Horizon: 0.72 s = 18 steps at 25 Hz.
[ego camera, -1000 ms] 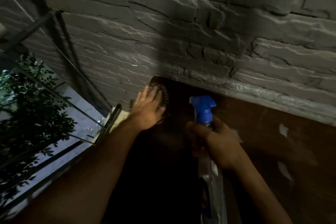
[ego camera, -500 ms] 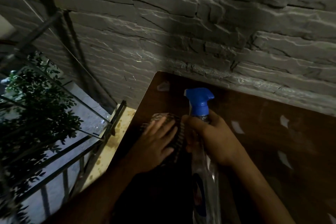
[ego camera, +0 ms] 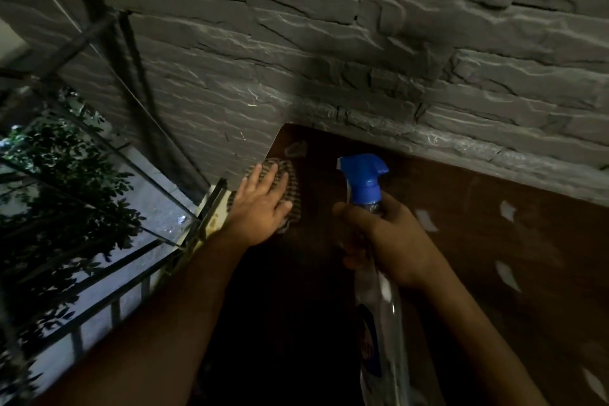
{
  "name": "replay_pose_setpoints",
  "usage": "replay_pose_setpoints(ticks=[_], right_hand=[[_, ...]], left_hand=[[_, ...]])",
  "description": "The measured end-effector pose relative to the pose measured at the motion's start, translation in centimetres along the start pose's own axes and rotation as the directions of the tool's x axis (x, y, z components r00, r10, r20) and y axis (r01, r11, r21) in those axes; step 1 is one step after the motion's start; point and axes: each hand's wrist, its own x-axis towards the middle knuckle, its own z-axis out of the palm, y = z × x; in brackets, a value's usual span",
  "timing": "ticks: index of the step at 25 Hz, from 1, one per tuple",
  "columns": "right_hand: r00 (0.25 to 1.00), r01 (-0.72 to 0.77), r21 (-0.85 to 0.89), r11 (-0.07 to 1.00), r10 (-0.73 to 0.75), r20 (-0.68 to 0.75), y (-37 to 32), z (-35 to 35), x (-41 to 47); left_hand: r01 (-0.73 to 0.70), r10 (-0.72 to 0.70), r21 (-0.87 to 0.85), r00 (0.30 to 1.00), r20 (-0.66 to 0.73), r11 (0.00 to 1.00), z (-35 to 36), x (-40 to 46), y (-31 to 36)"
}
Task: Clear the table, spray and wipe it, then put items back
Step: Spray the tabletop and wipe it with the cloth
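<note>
Meanwhile, your left hand (ego camera: pixel 260 208) presses flat-fingered on the striped cloth (ego camera: pixel 290 188) at the table's (ego camera: pixel 494 257) far-left corner, while your right hand (ego camera: pixel 392 241), just right of it, grips the spray bottle (ego camera: pixel 379 290), nozzle pointing left toward the cloth.

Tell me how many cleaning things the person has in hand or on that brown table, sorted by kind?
Spray bottles: 1, the spray bottle with a blue trigger head, gripped by the right hand.
Cloths: 1, the striped cloth, pressed flat on the table under the left hand.
Total: 2 cleaning things.
</note>
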Motion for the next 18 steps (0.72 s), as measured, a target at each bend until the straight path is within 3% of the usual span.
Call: replay_pose_setpoints(ticks=[1, 4, 5, 8, 9, 12, 13, 16, 18], right_hand=[[1.0, 0.006, -0.003, 1.0, -0.006, -0.018, 0.3, -0.1, 0.1], [1.0, -0.016, -0.02, 1.0, 0.016, -0.017, 1.4, -0.7, 0.1], [0.999, -0.033, -0.026, 0.999, 0.034, 0.005, 1.8, -0.7, -0.4], [0.997, -0.057, -0.02, 0.998, 0.058, 0.047, 3.3, -0.5, -1.1], [0.996, -0.064, -0.024, 0.998, 0.066, 0.06, 3.5, -0.7, -1.4], [0.993, -0.069, -0.034, 0.997, 0.072, 0.09, 3.3, -1.3, -2.5], [0.993, -0.071, -0.041, 0.997, 0.075, 0.091, 3.3, -1.5, -3.1], [0.99, -0.06, -0.079, 0.995, 0.069, 0.121, 3.7, -1.8, -4.0], [0.987, -0.071, -0.067, 0.995, 0.08, 0.137, 4.0, -2.1, -4.4]], left_hand=[[-0.023, 0.023, 0.011, 1.0, 0.002, 1.0, 0.3, -0.1, 1.1], [-0.346, 0.348, 0.064, 0.937, -0.031, 0.936, 4.1, -6.2, 3.4], [-0.344, 0.348, 0.085, 0.937, -0.029, 0.935, 3.9, -6.4, 2.2], [-0.022, 0.023, 0.012, 1.0, -0.019, 1.0, 0.8, -1.4, 0.1], [-0.022, 0.022, 0.009, 1.0, -0.021, 1.0, 1.1, -1.5, 0.7], [-0.308, 0.31, 0.083, 0.951, -0.007, 0.948, 4.6, -8.4, 2.7], [-0.305, 0.305, 0.102, 0.952, 0.017, 0.947, 4.3, -9.5, 1.8], [0.085, -0.085, -0.003, 0.996, -0.004, 0.996, 1.5, -6.8, 1.5], [-0.025, 0.027, 0.057, 0.999, -0.03, 0.998, 3.0, -8.3, 4.2]])
